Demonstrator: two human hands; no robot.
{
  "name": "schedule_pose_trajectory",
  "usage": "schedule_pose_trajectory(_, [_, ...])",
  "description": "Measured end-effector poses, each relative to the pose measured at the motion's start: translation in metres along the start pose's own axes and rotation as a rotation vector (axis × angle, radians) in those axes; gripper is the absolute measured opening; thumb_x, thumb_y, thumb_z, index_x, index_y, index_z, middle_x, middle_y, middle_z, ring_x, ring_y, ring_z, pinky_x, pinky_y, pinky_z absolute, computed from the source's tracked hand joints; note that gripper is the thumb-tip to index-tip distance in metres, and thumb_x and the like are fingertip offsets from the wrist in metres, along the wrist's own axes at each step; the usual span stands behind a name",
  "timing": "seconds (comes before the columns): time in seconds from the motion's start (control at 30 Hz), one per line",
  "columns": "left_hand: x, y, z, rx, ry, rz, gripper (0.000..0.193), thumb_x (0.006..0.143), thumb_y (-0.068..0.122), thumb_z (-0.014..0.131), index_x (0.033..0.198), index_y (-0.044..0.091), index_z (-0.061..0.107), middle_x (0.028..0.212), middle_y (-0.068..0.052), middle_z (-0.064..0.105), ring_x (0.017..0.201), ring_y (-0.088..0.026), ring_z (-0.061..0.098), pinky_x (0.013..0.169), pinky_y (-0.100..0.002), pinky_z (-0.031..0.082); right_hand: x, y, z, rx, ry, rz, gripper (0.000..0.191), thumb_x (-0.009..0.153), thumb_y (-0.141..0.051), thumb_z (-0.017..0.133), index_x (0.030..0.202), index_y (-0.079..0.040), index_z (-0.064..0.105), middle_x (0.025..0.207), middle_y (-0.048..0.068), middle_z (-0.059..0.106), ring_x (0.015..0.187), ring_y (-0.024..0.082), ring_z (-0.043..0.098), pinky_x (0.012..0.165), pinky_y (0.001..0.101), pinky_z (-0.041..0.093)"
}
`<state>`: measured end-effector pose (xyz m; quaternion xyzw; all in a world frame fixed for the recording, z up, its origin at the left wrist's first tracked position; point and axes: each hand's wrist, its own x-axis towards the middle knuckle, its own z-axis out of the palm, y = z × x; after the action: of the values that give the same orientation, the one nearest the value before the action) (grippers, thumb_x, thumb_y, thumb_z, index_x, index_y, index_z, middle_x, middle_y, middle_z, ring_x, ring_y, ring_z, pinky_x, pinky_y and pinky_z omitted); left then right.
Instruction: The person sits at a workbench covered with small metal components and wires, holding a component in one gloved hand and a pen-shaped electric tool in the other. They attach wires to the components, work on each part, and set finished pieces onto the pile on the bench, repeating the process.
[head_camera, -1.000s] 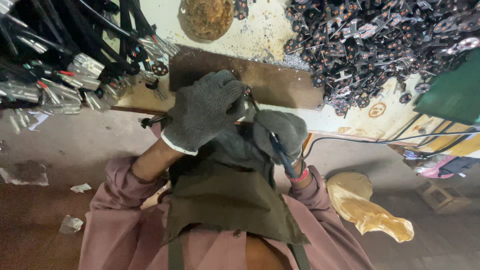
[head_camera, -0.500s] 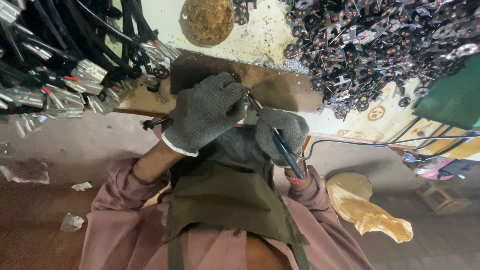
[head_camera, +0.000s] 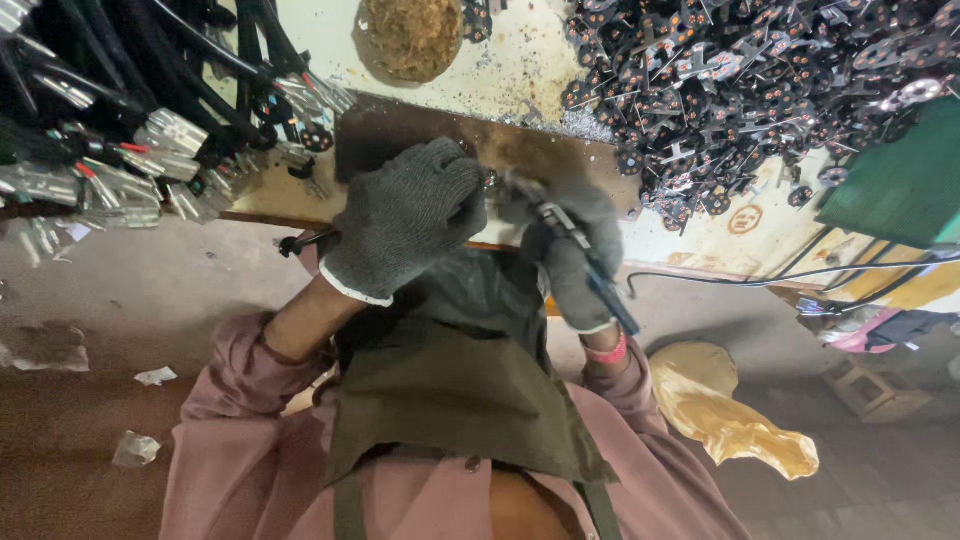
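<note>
Both hands wear grey knit gloves and meet over the front edge of a workbench. My left hand (head_camera: 405, 215) is curled shut around a small part that the glove hides. Close beside it, my right hand (head_camera: 570, 250) grips a slim blue-handled tool (head_camera: 585, 260) whose metal tip points at the spot where the gloves touch. Under the hands lies a dark brown metal plate (head_camera: 400, 130) on the bench. A dark apron and pink sleeves fill the lower view.
Bundles of black cables with silver and red ends (head_camera: 120, 150) hang at the left. A heap of small black plug parts (head_camera: 760, 80) covers the bench's right. A rusty round pad (head_camera: 410, 35) sits at the back. A yellow cloth (head_camera: 730, 420) and paper scraps lie on the floor.
Both hands have stayed together at the bench edge, with only slight shifts. The tool in the right hand has tilted a little.
</note>
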<state>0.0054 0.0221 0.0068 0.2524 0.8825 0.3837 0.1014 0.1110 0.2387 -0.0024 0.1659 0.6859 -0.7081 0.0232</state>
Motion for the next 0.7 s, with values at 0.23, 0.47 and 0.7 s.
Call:
schedule_pose_trajectory(0.23, [0.000, -0.003, 0.003, -0.032, 0.038, 0.010, 0.009, 0.092, 0.017, 0.072, 0.094, 0.012, 0.065, 0.090, -0.007, 0.061, 0.081, -0.029, 0.066, 0.063, -0.043, 0.053, -0.006, -0.012, 0.008, -0.037, 0.125, -0.307, 0.026, 0.100, -0.031, 0.067, 0.110, -0.007, 0.063, 0.083, 0.009, 0.067, 0.062, 0.020, 0.064, 0.056, 0.0300, 0.051])
schedule_pose_trajectory(0.47, [0.000, 0.004, -0.005, -0.014, 0.086, 0.067, 0.010, 0.091, 0.013, 0.073, 0.092, 0.011, 0.063, 0.089, -0.009, 0.061, 0.079, -0.029, 0.066, 0.063, -0.040, 0.054, 0.067, -0.029, 0.008, -0.977, 0.161, -0.674, 0.025, 0.096, 0.001, 0.076, 0.117, -0.011, 0.069, 0.108, 0.009, 0.073, 0.093, 0.027, 0.073, 0.082, 0.0369, 0.058])
schedule_pose_trajectory(0.7, [-0.005, -0.003, -0.022, -0.032, 0.193, -0.002, 0.008, 0.090, 0.010, 0.072, 0.092, 0.014, 0.066, 0.092, -0.005, 0.064, 0.080, -0.027, 0.068, 0.068, -0.038, 0.055, 0.031, -0.030, 0.017, -1.022, 0.166, -0.647, 0.035, 0.085, -0.007, 0.094, 0.113, -0.008, 0.073, 0.091, 0.007, 0.075, 0.068, 0.020, 0.064, 0.063, 0.0318, 0.049])
